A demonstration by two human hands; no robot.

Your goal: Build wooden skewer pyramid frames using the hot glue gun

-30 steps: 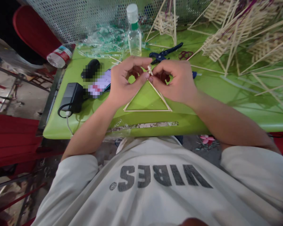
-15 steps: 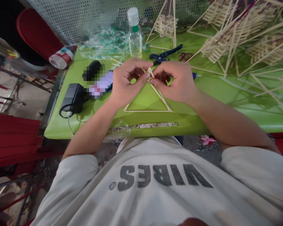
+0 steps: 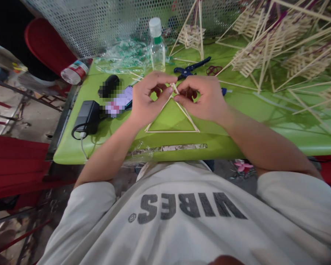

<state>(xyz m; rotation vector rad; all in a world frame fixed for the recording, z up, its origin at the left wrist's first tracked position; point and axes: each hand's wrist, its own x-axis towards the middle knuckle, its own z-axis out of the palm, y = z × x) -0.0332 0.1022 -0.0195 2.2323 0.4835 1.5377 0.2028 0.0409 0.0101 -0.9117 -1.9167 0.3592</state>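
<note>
A triangular frame of thin wooden sticks point(image 3: 172, 131) is between my hands, its long bottom side toward me and its peak at my fingertips. My left hand point(image 3: 150, 97) pinches the peak from the left with thumb and forefinger. From the right, my right hand point(image 3: 202, 95) closes thumb and fingers on the sticks at that same joint. The stick ends show pale between the fingertips; how they are fastened I cannot make out. Behind my hands lie dark blue pliers point(image 3: 191, 69) and a few dark red rubber bands point(image 3: 213, 70).
Several stick pyramids with slatted baskets point(image 3: 276, 40) crowd the right of the green table point(image 3: 231, 136). A clear bottle point(image 3: 157, 51) and crumpled plastic wrap point(image 3: 121, 55) stand at the back. Leftward are a phone point(image 3: 121, 101), a black power adapter point(image 3: 86, 116) with cable, and a plastic jar point(image 3: 74, 72).
Both hands keep their pinch at the frame's peak, with only slight finger movement. The whole view has shifted a little, and the background sits slightly lower.
</note>
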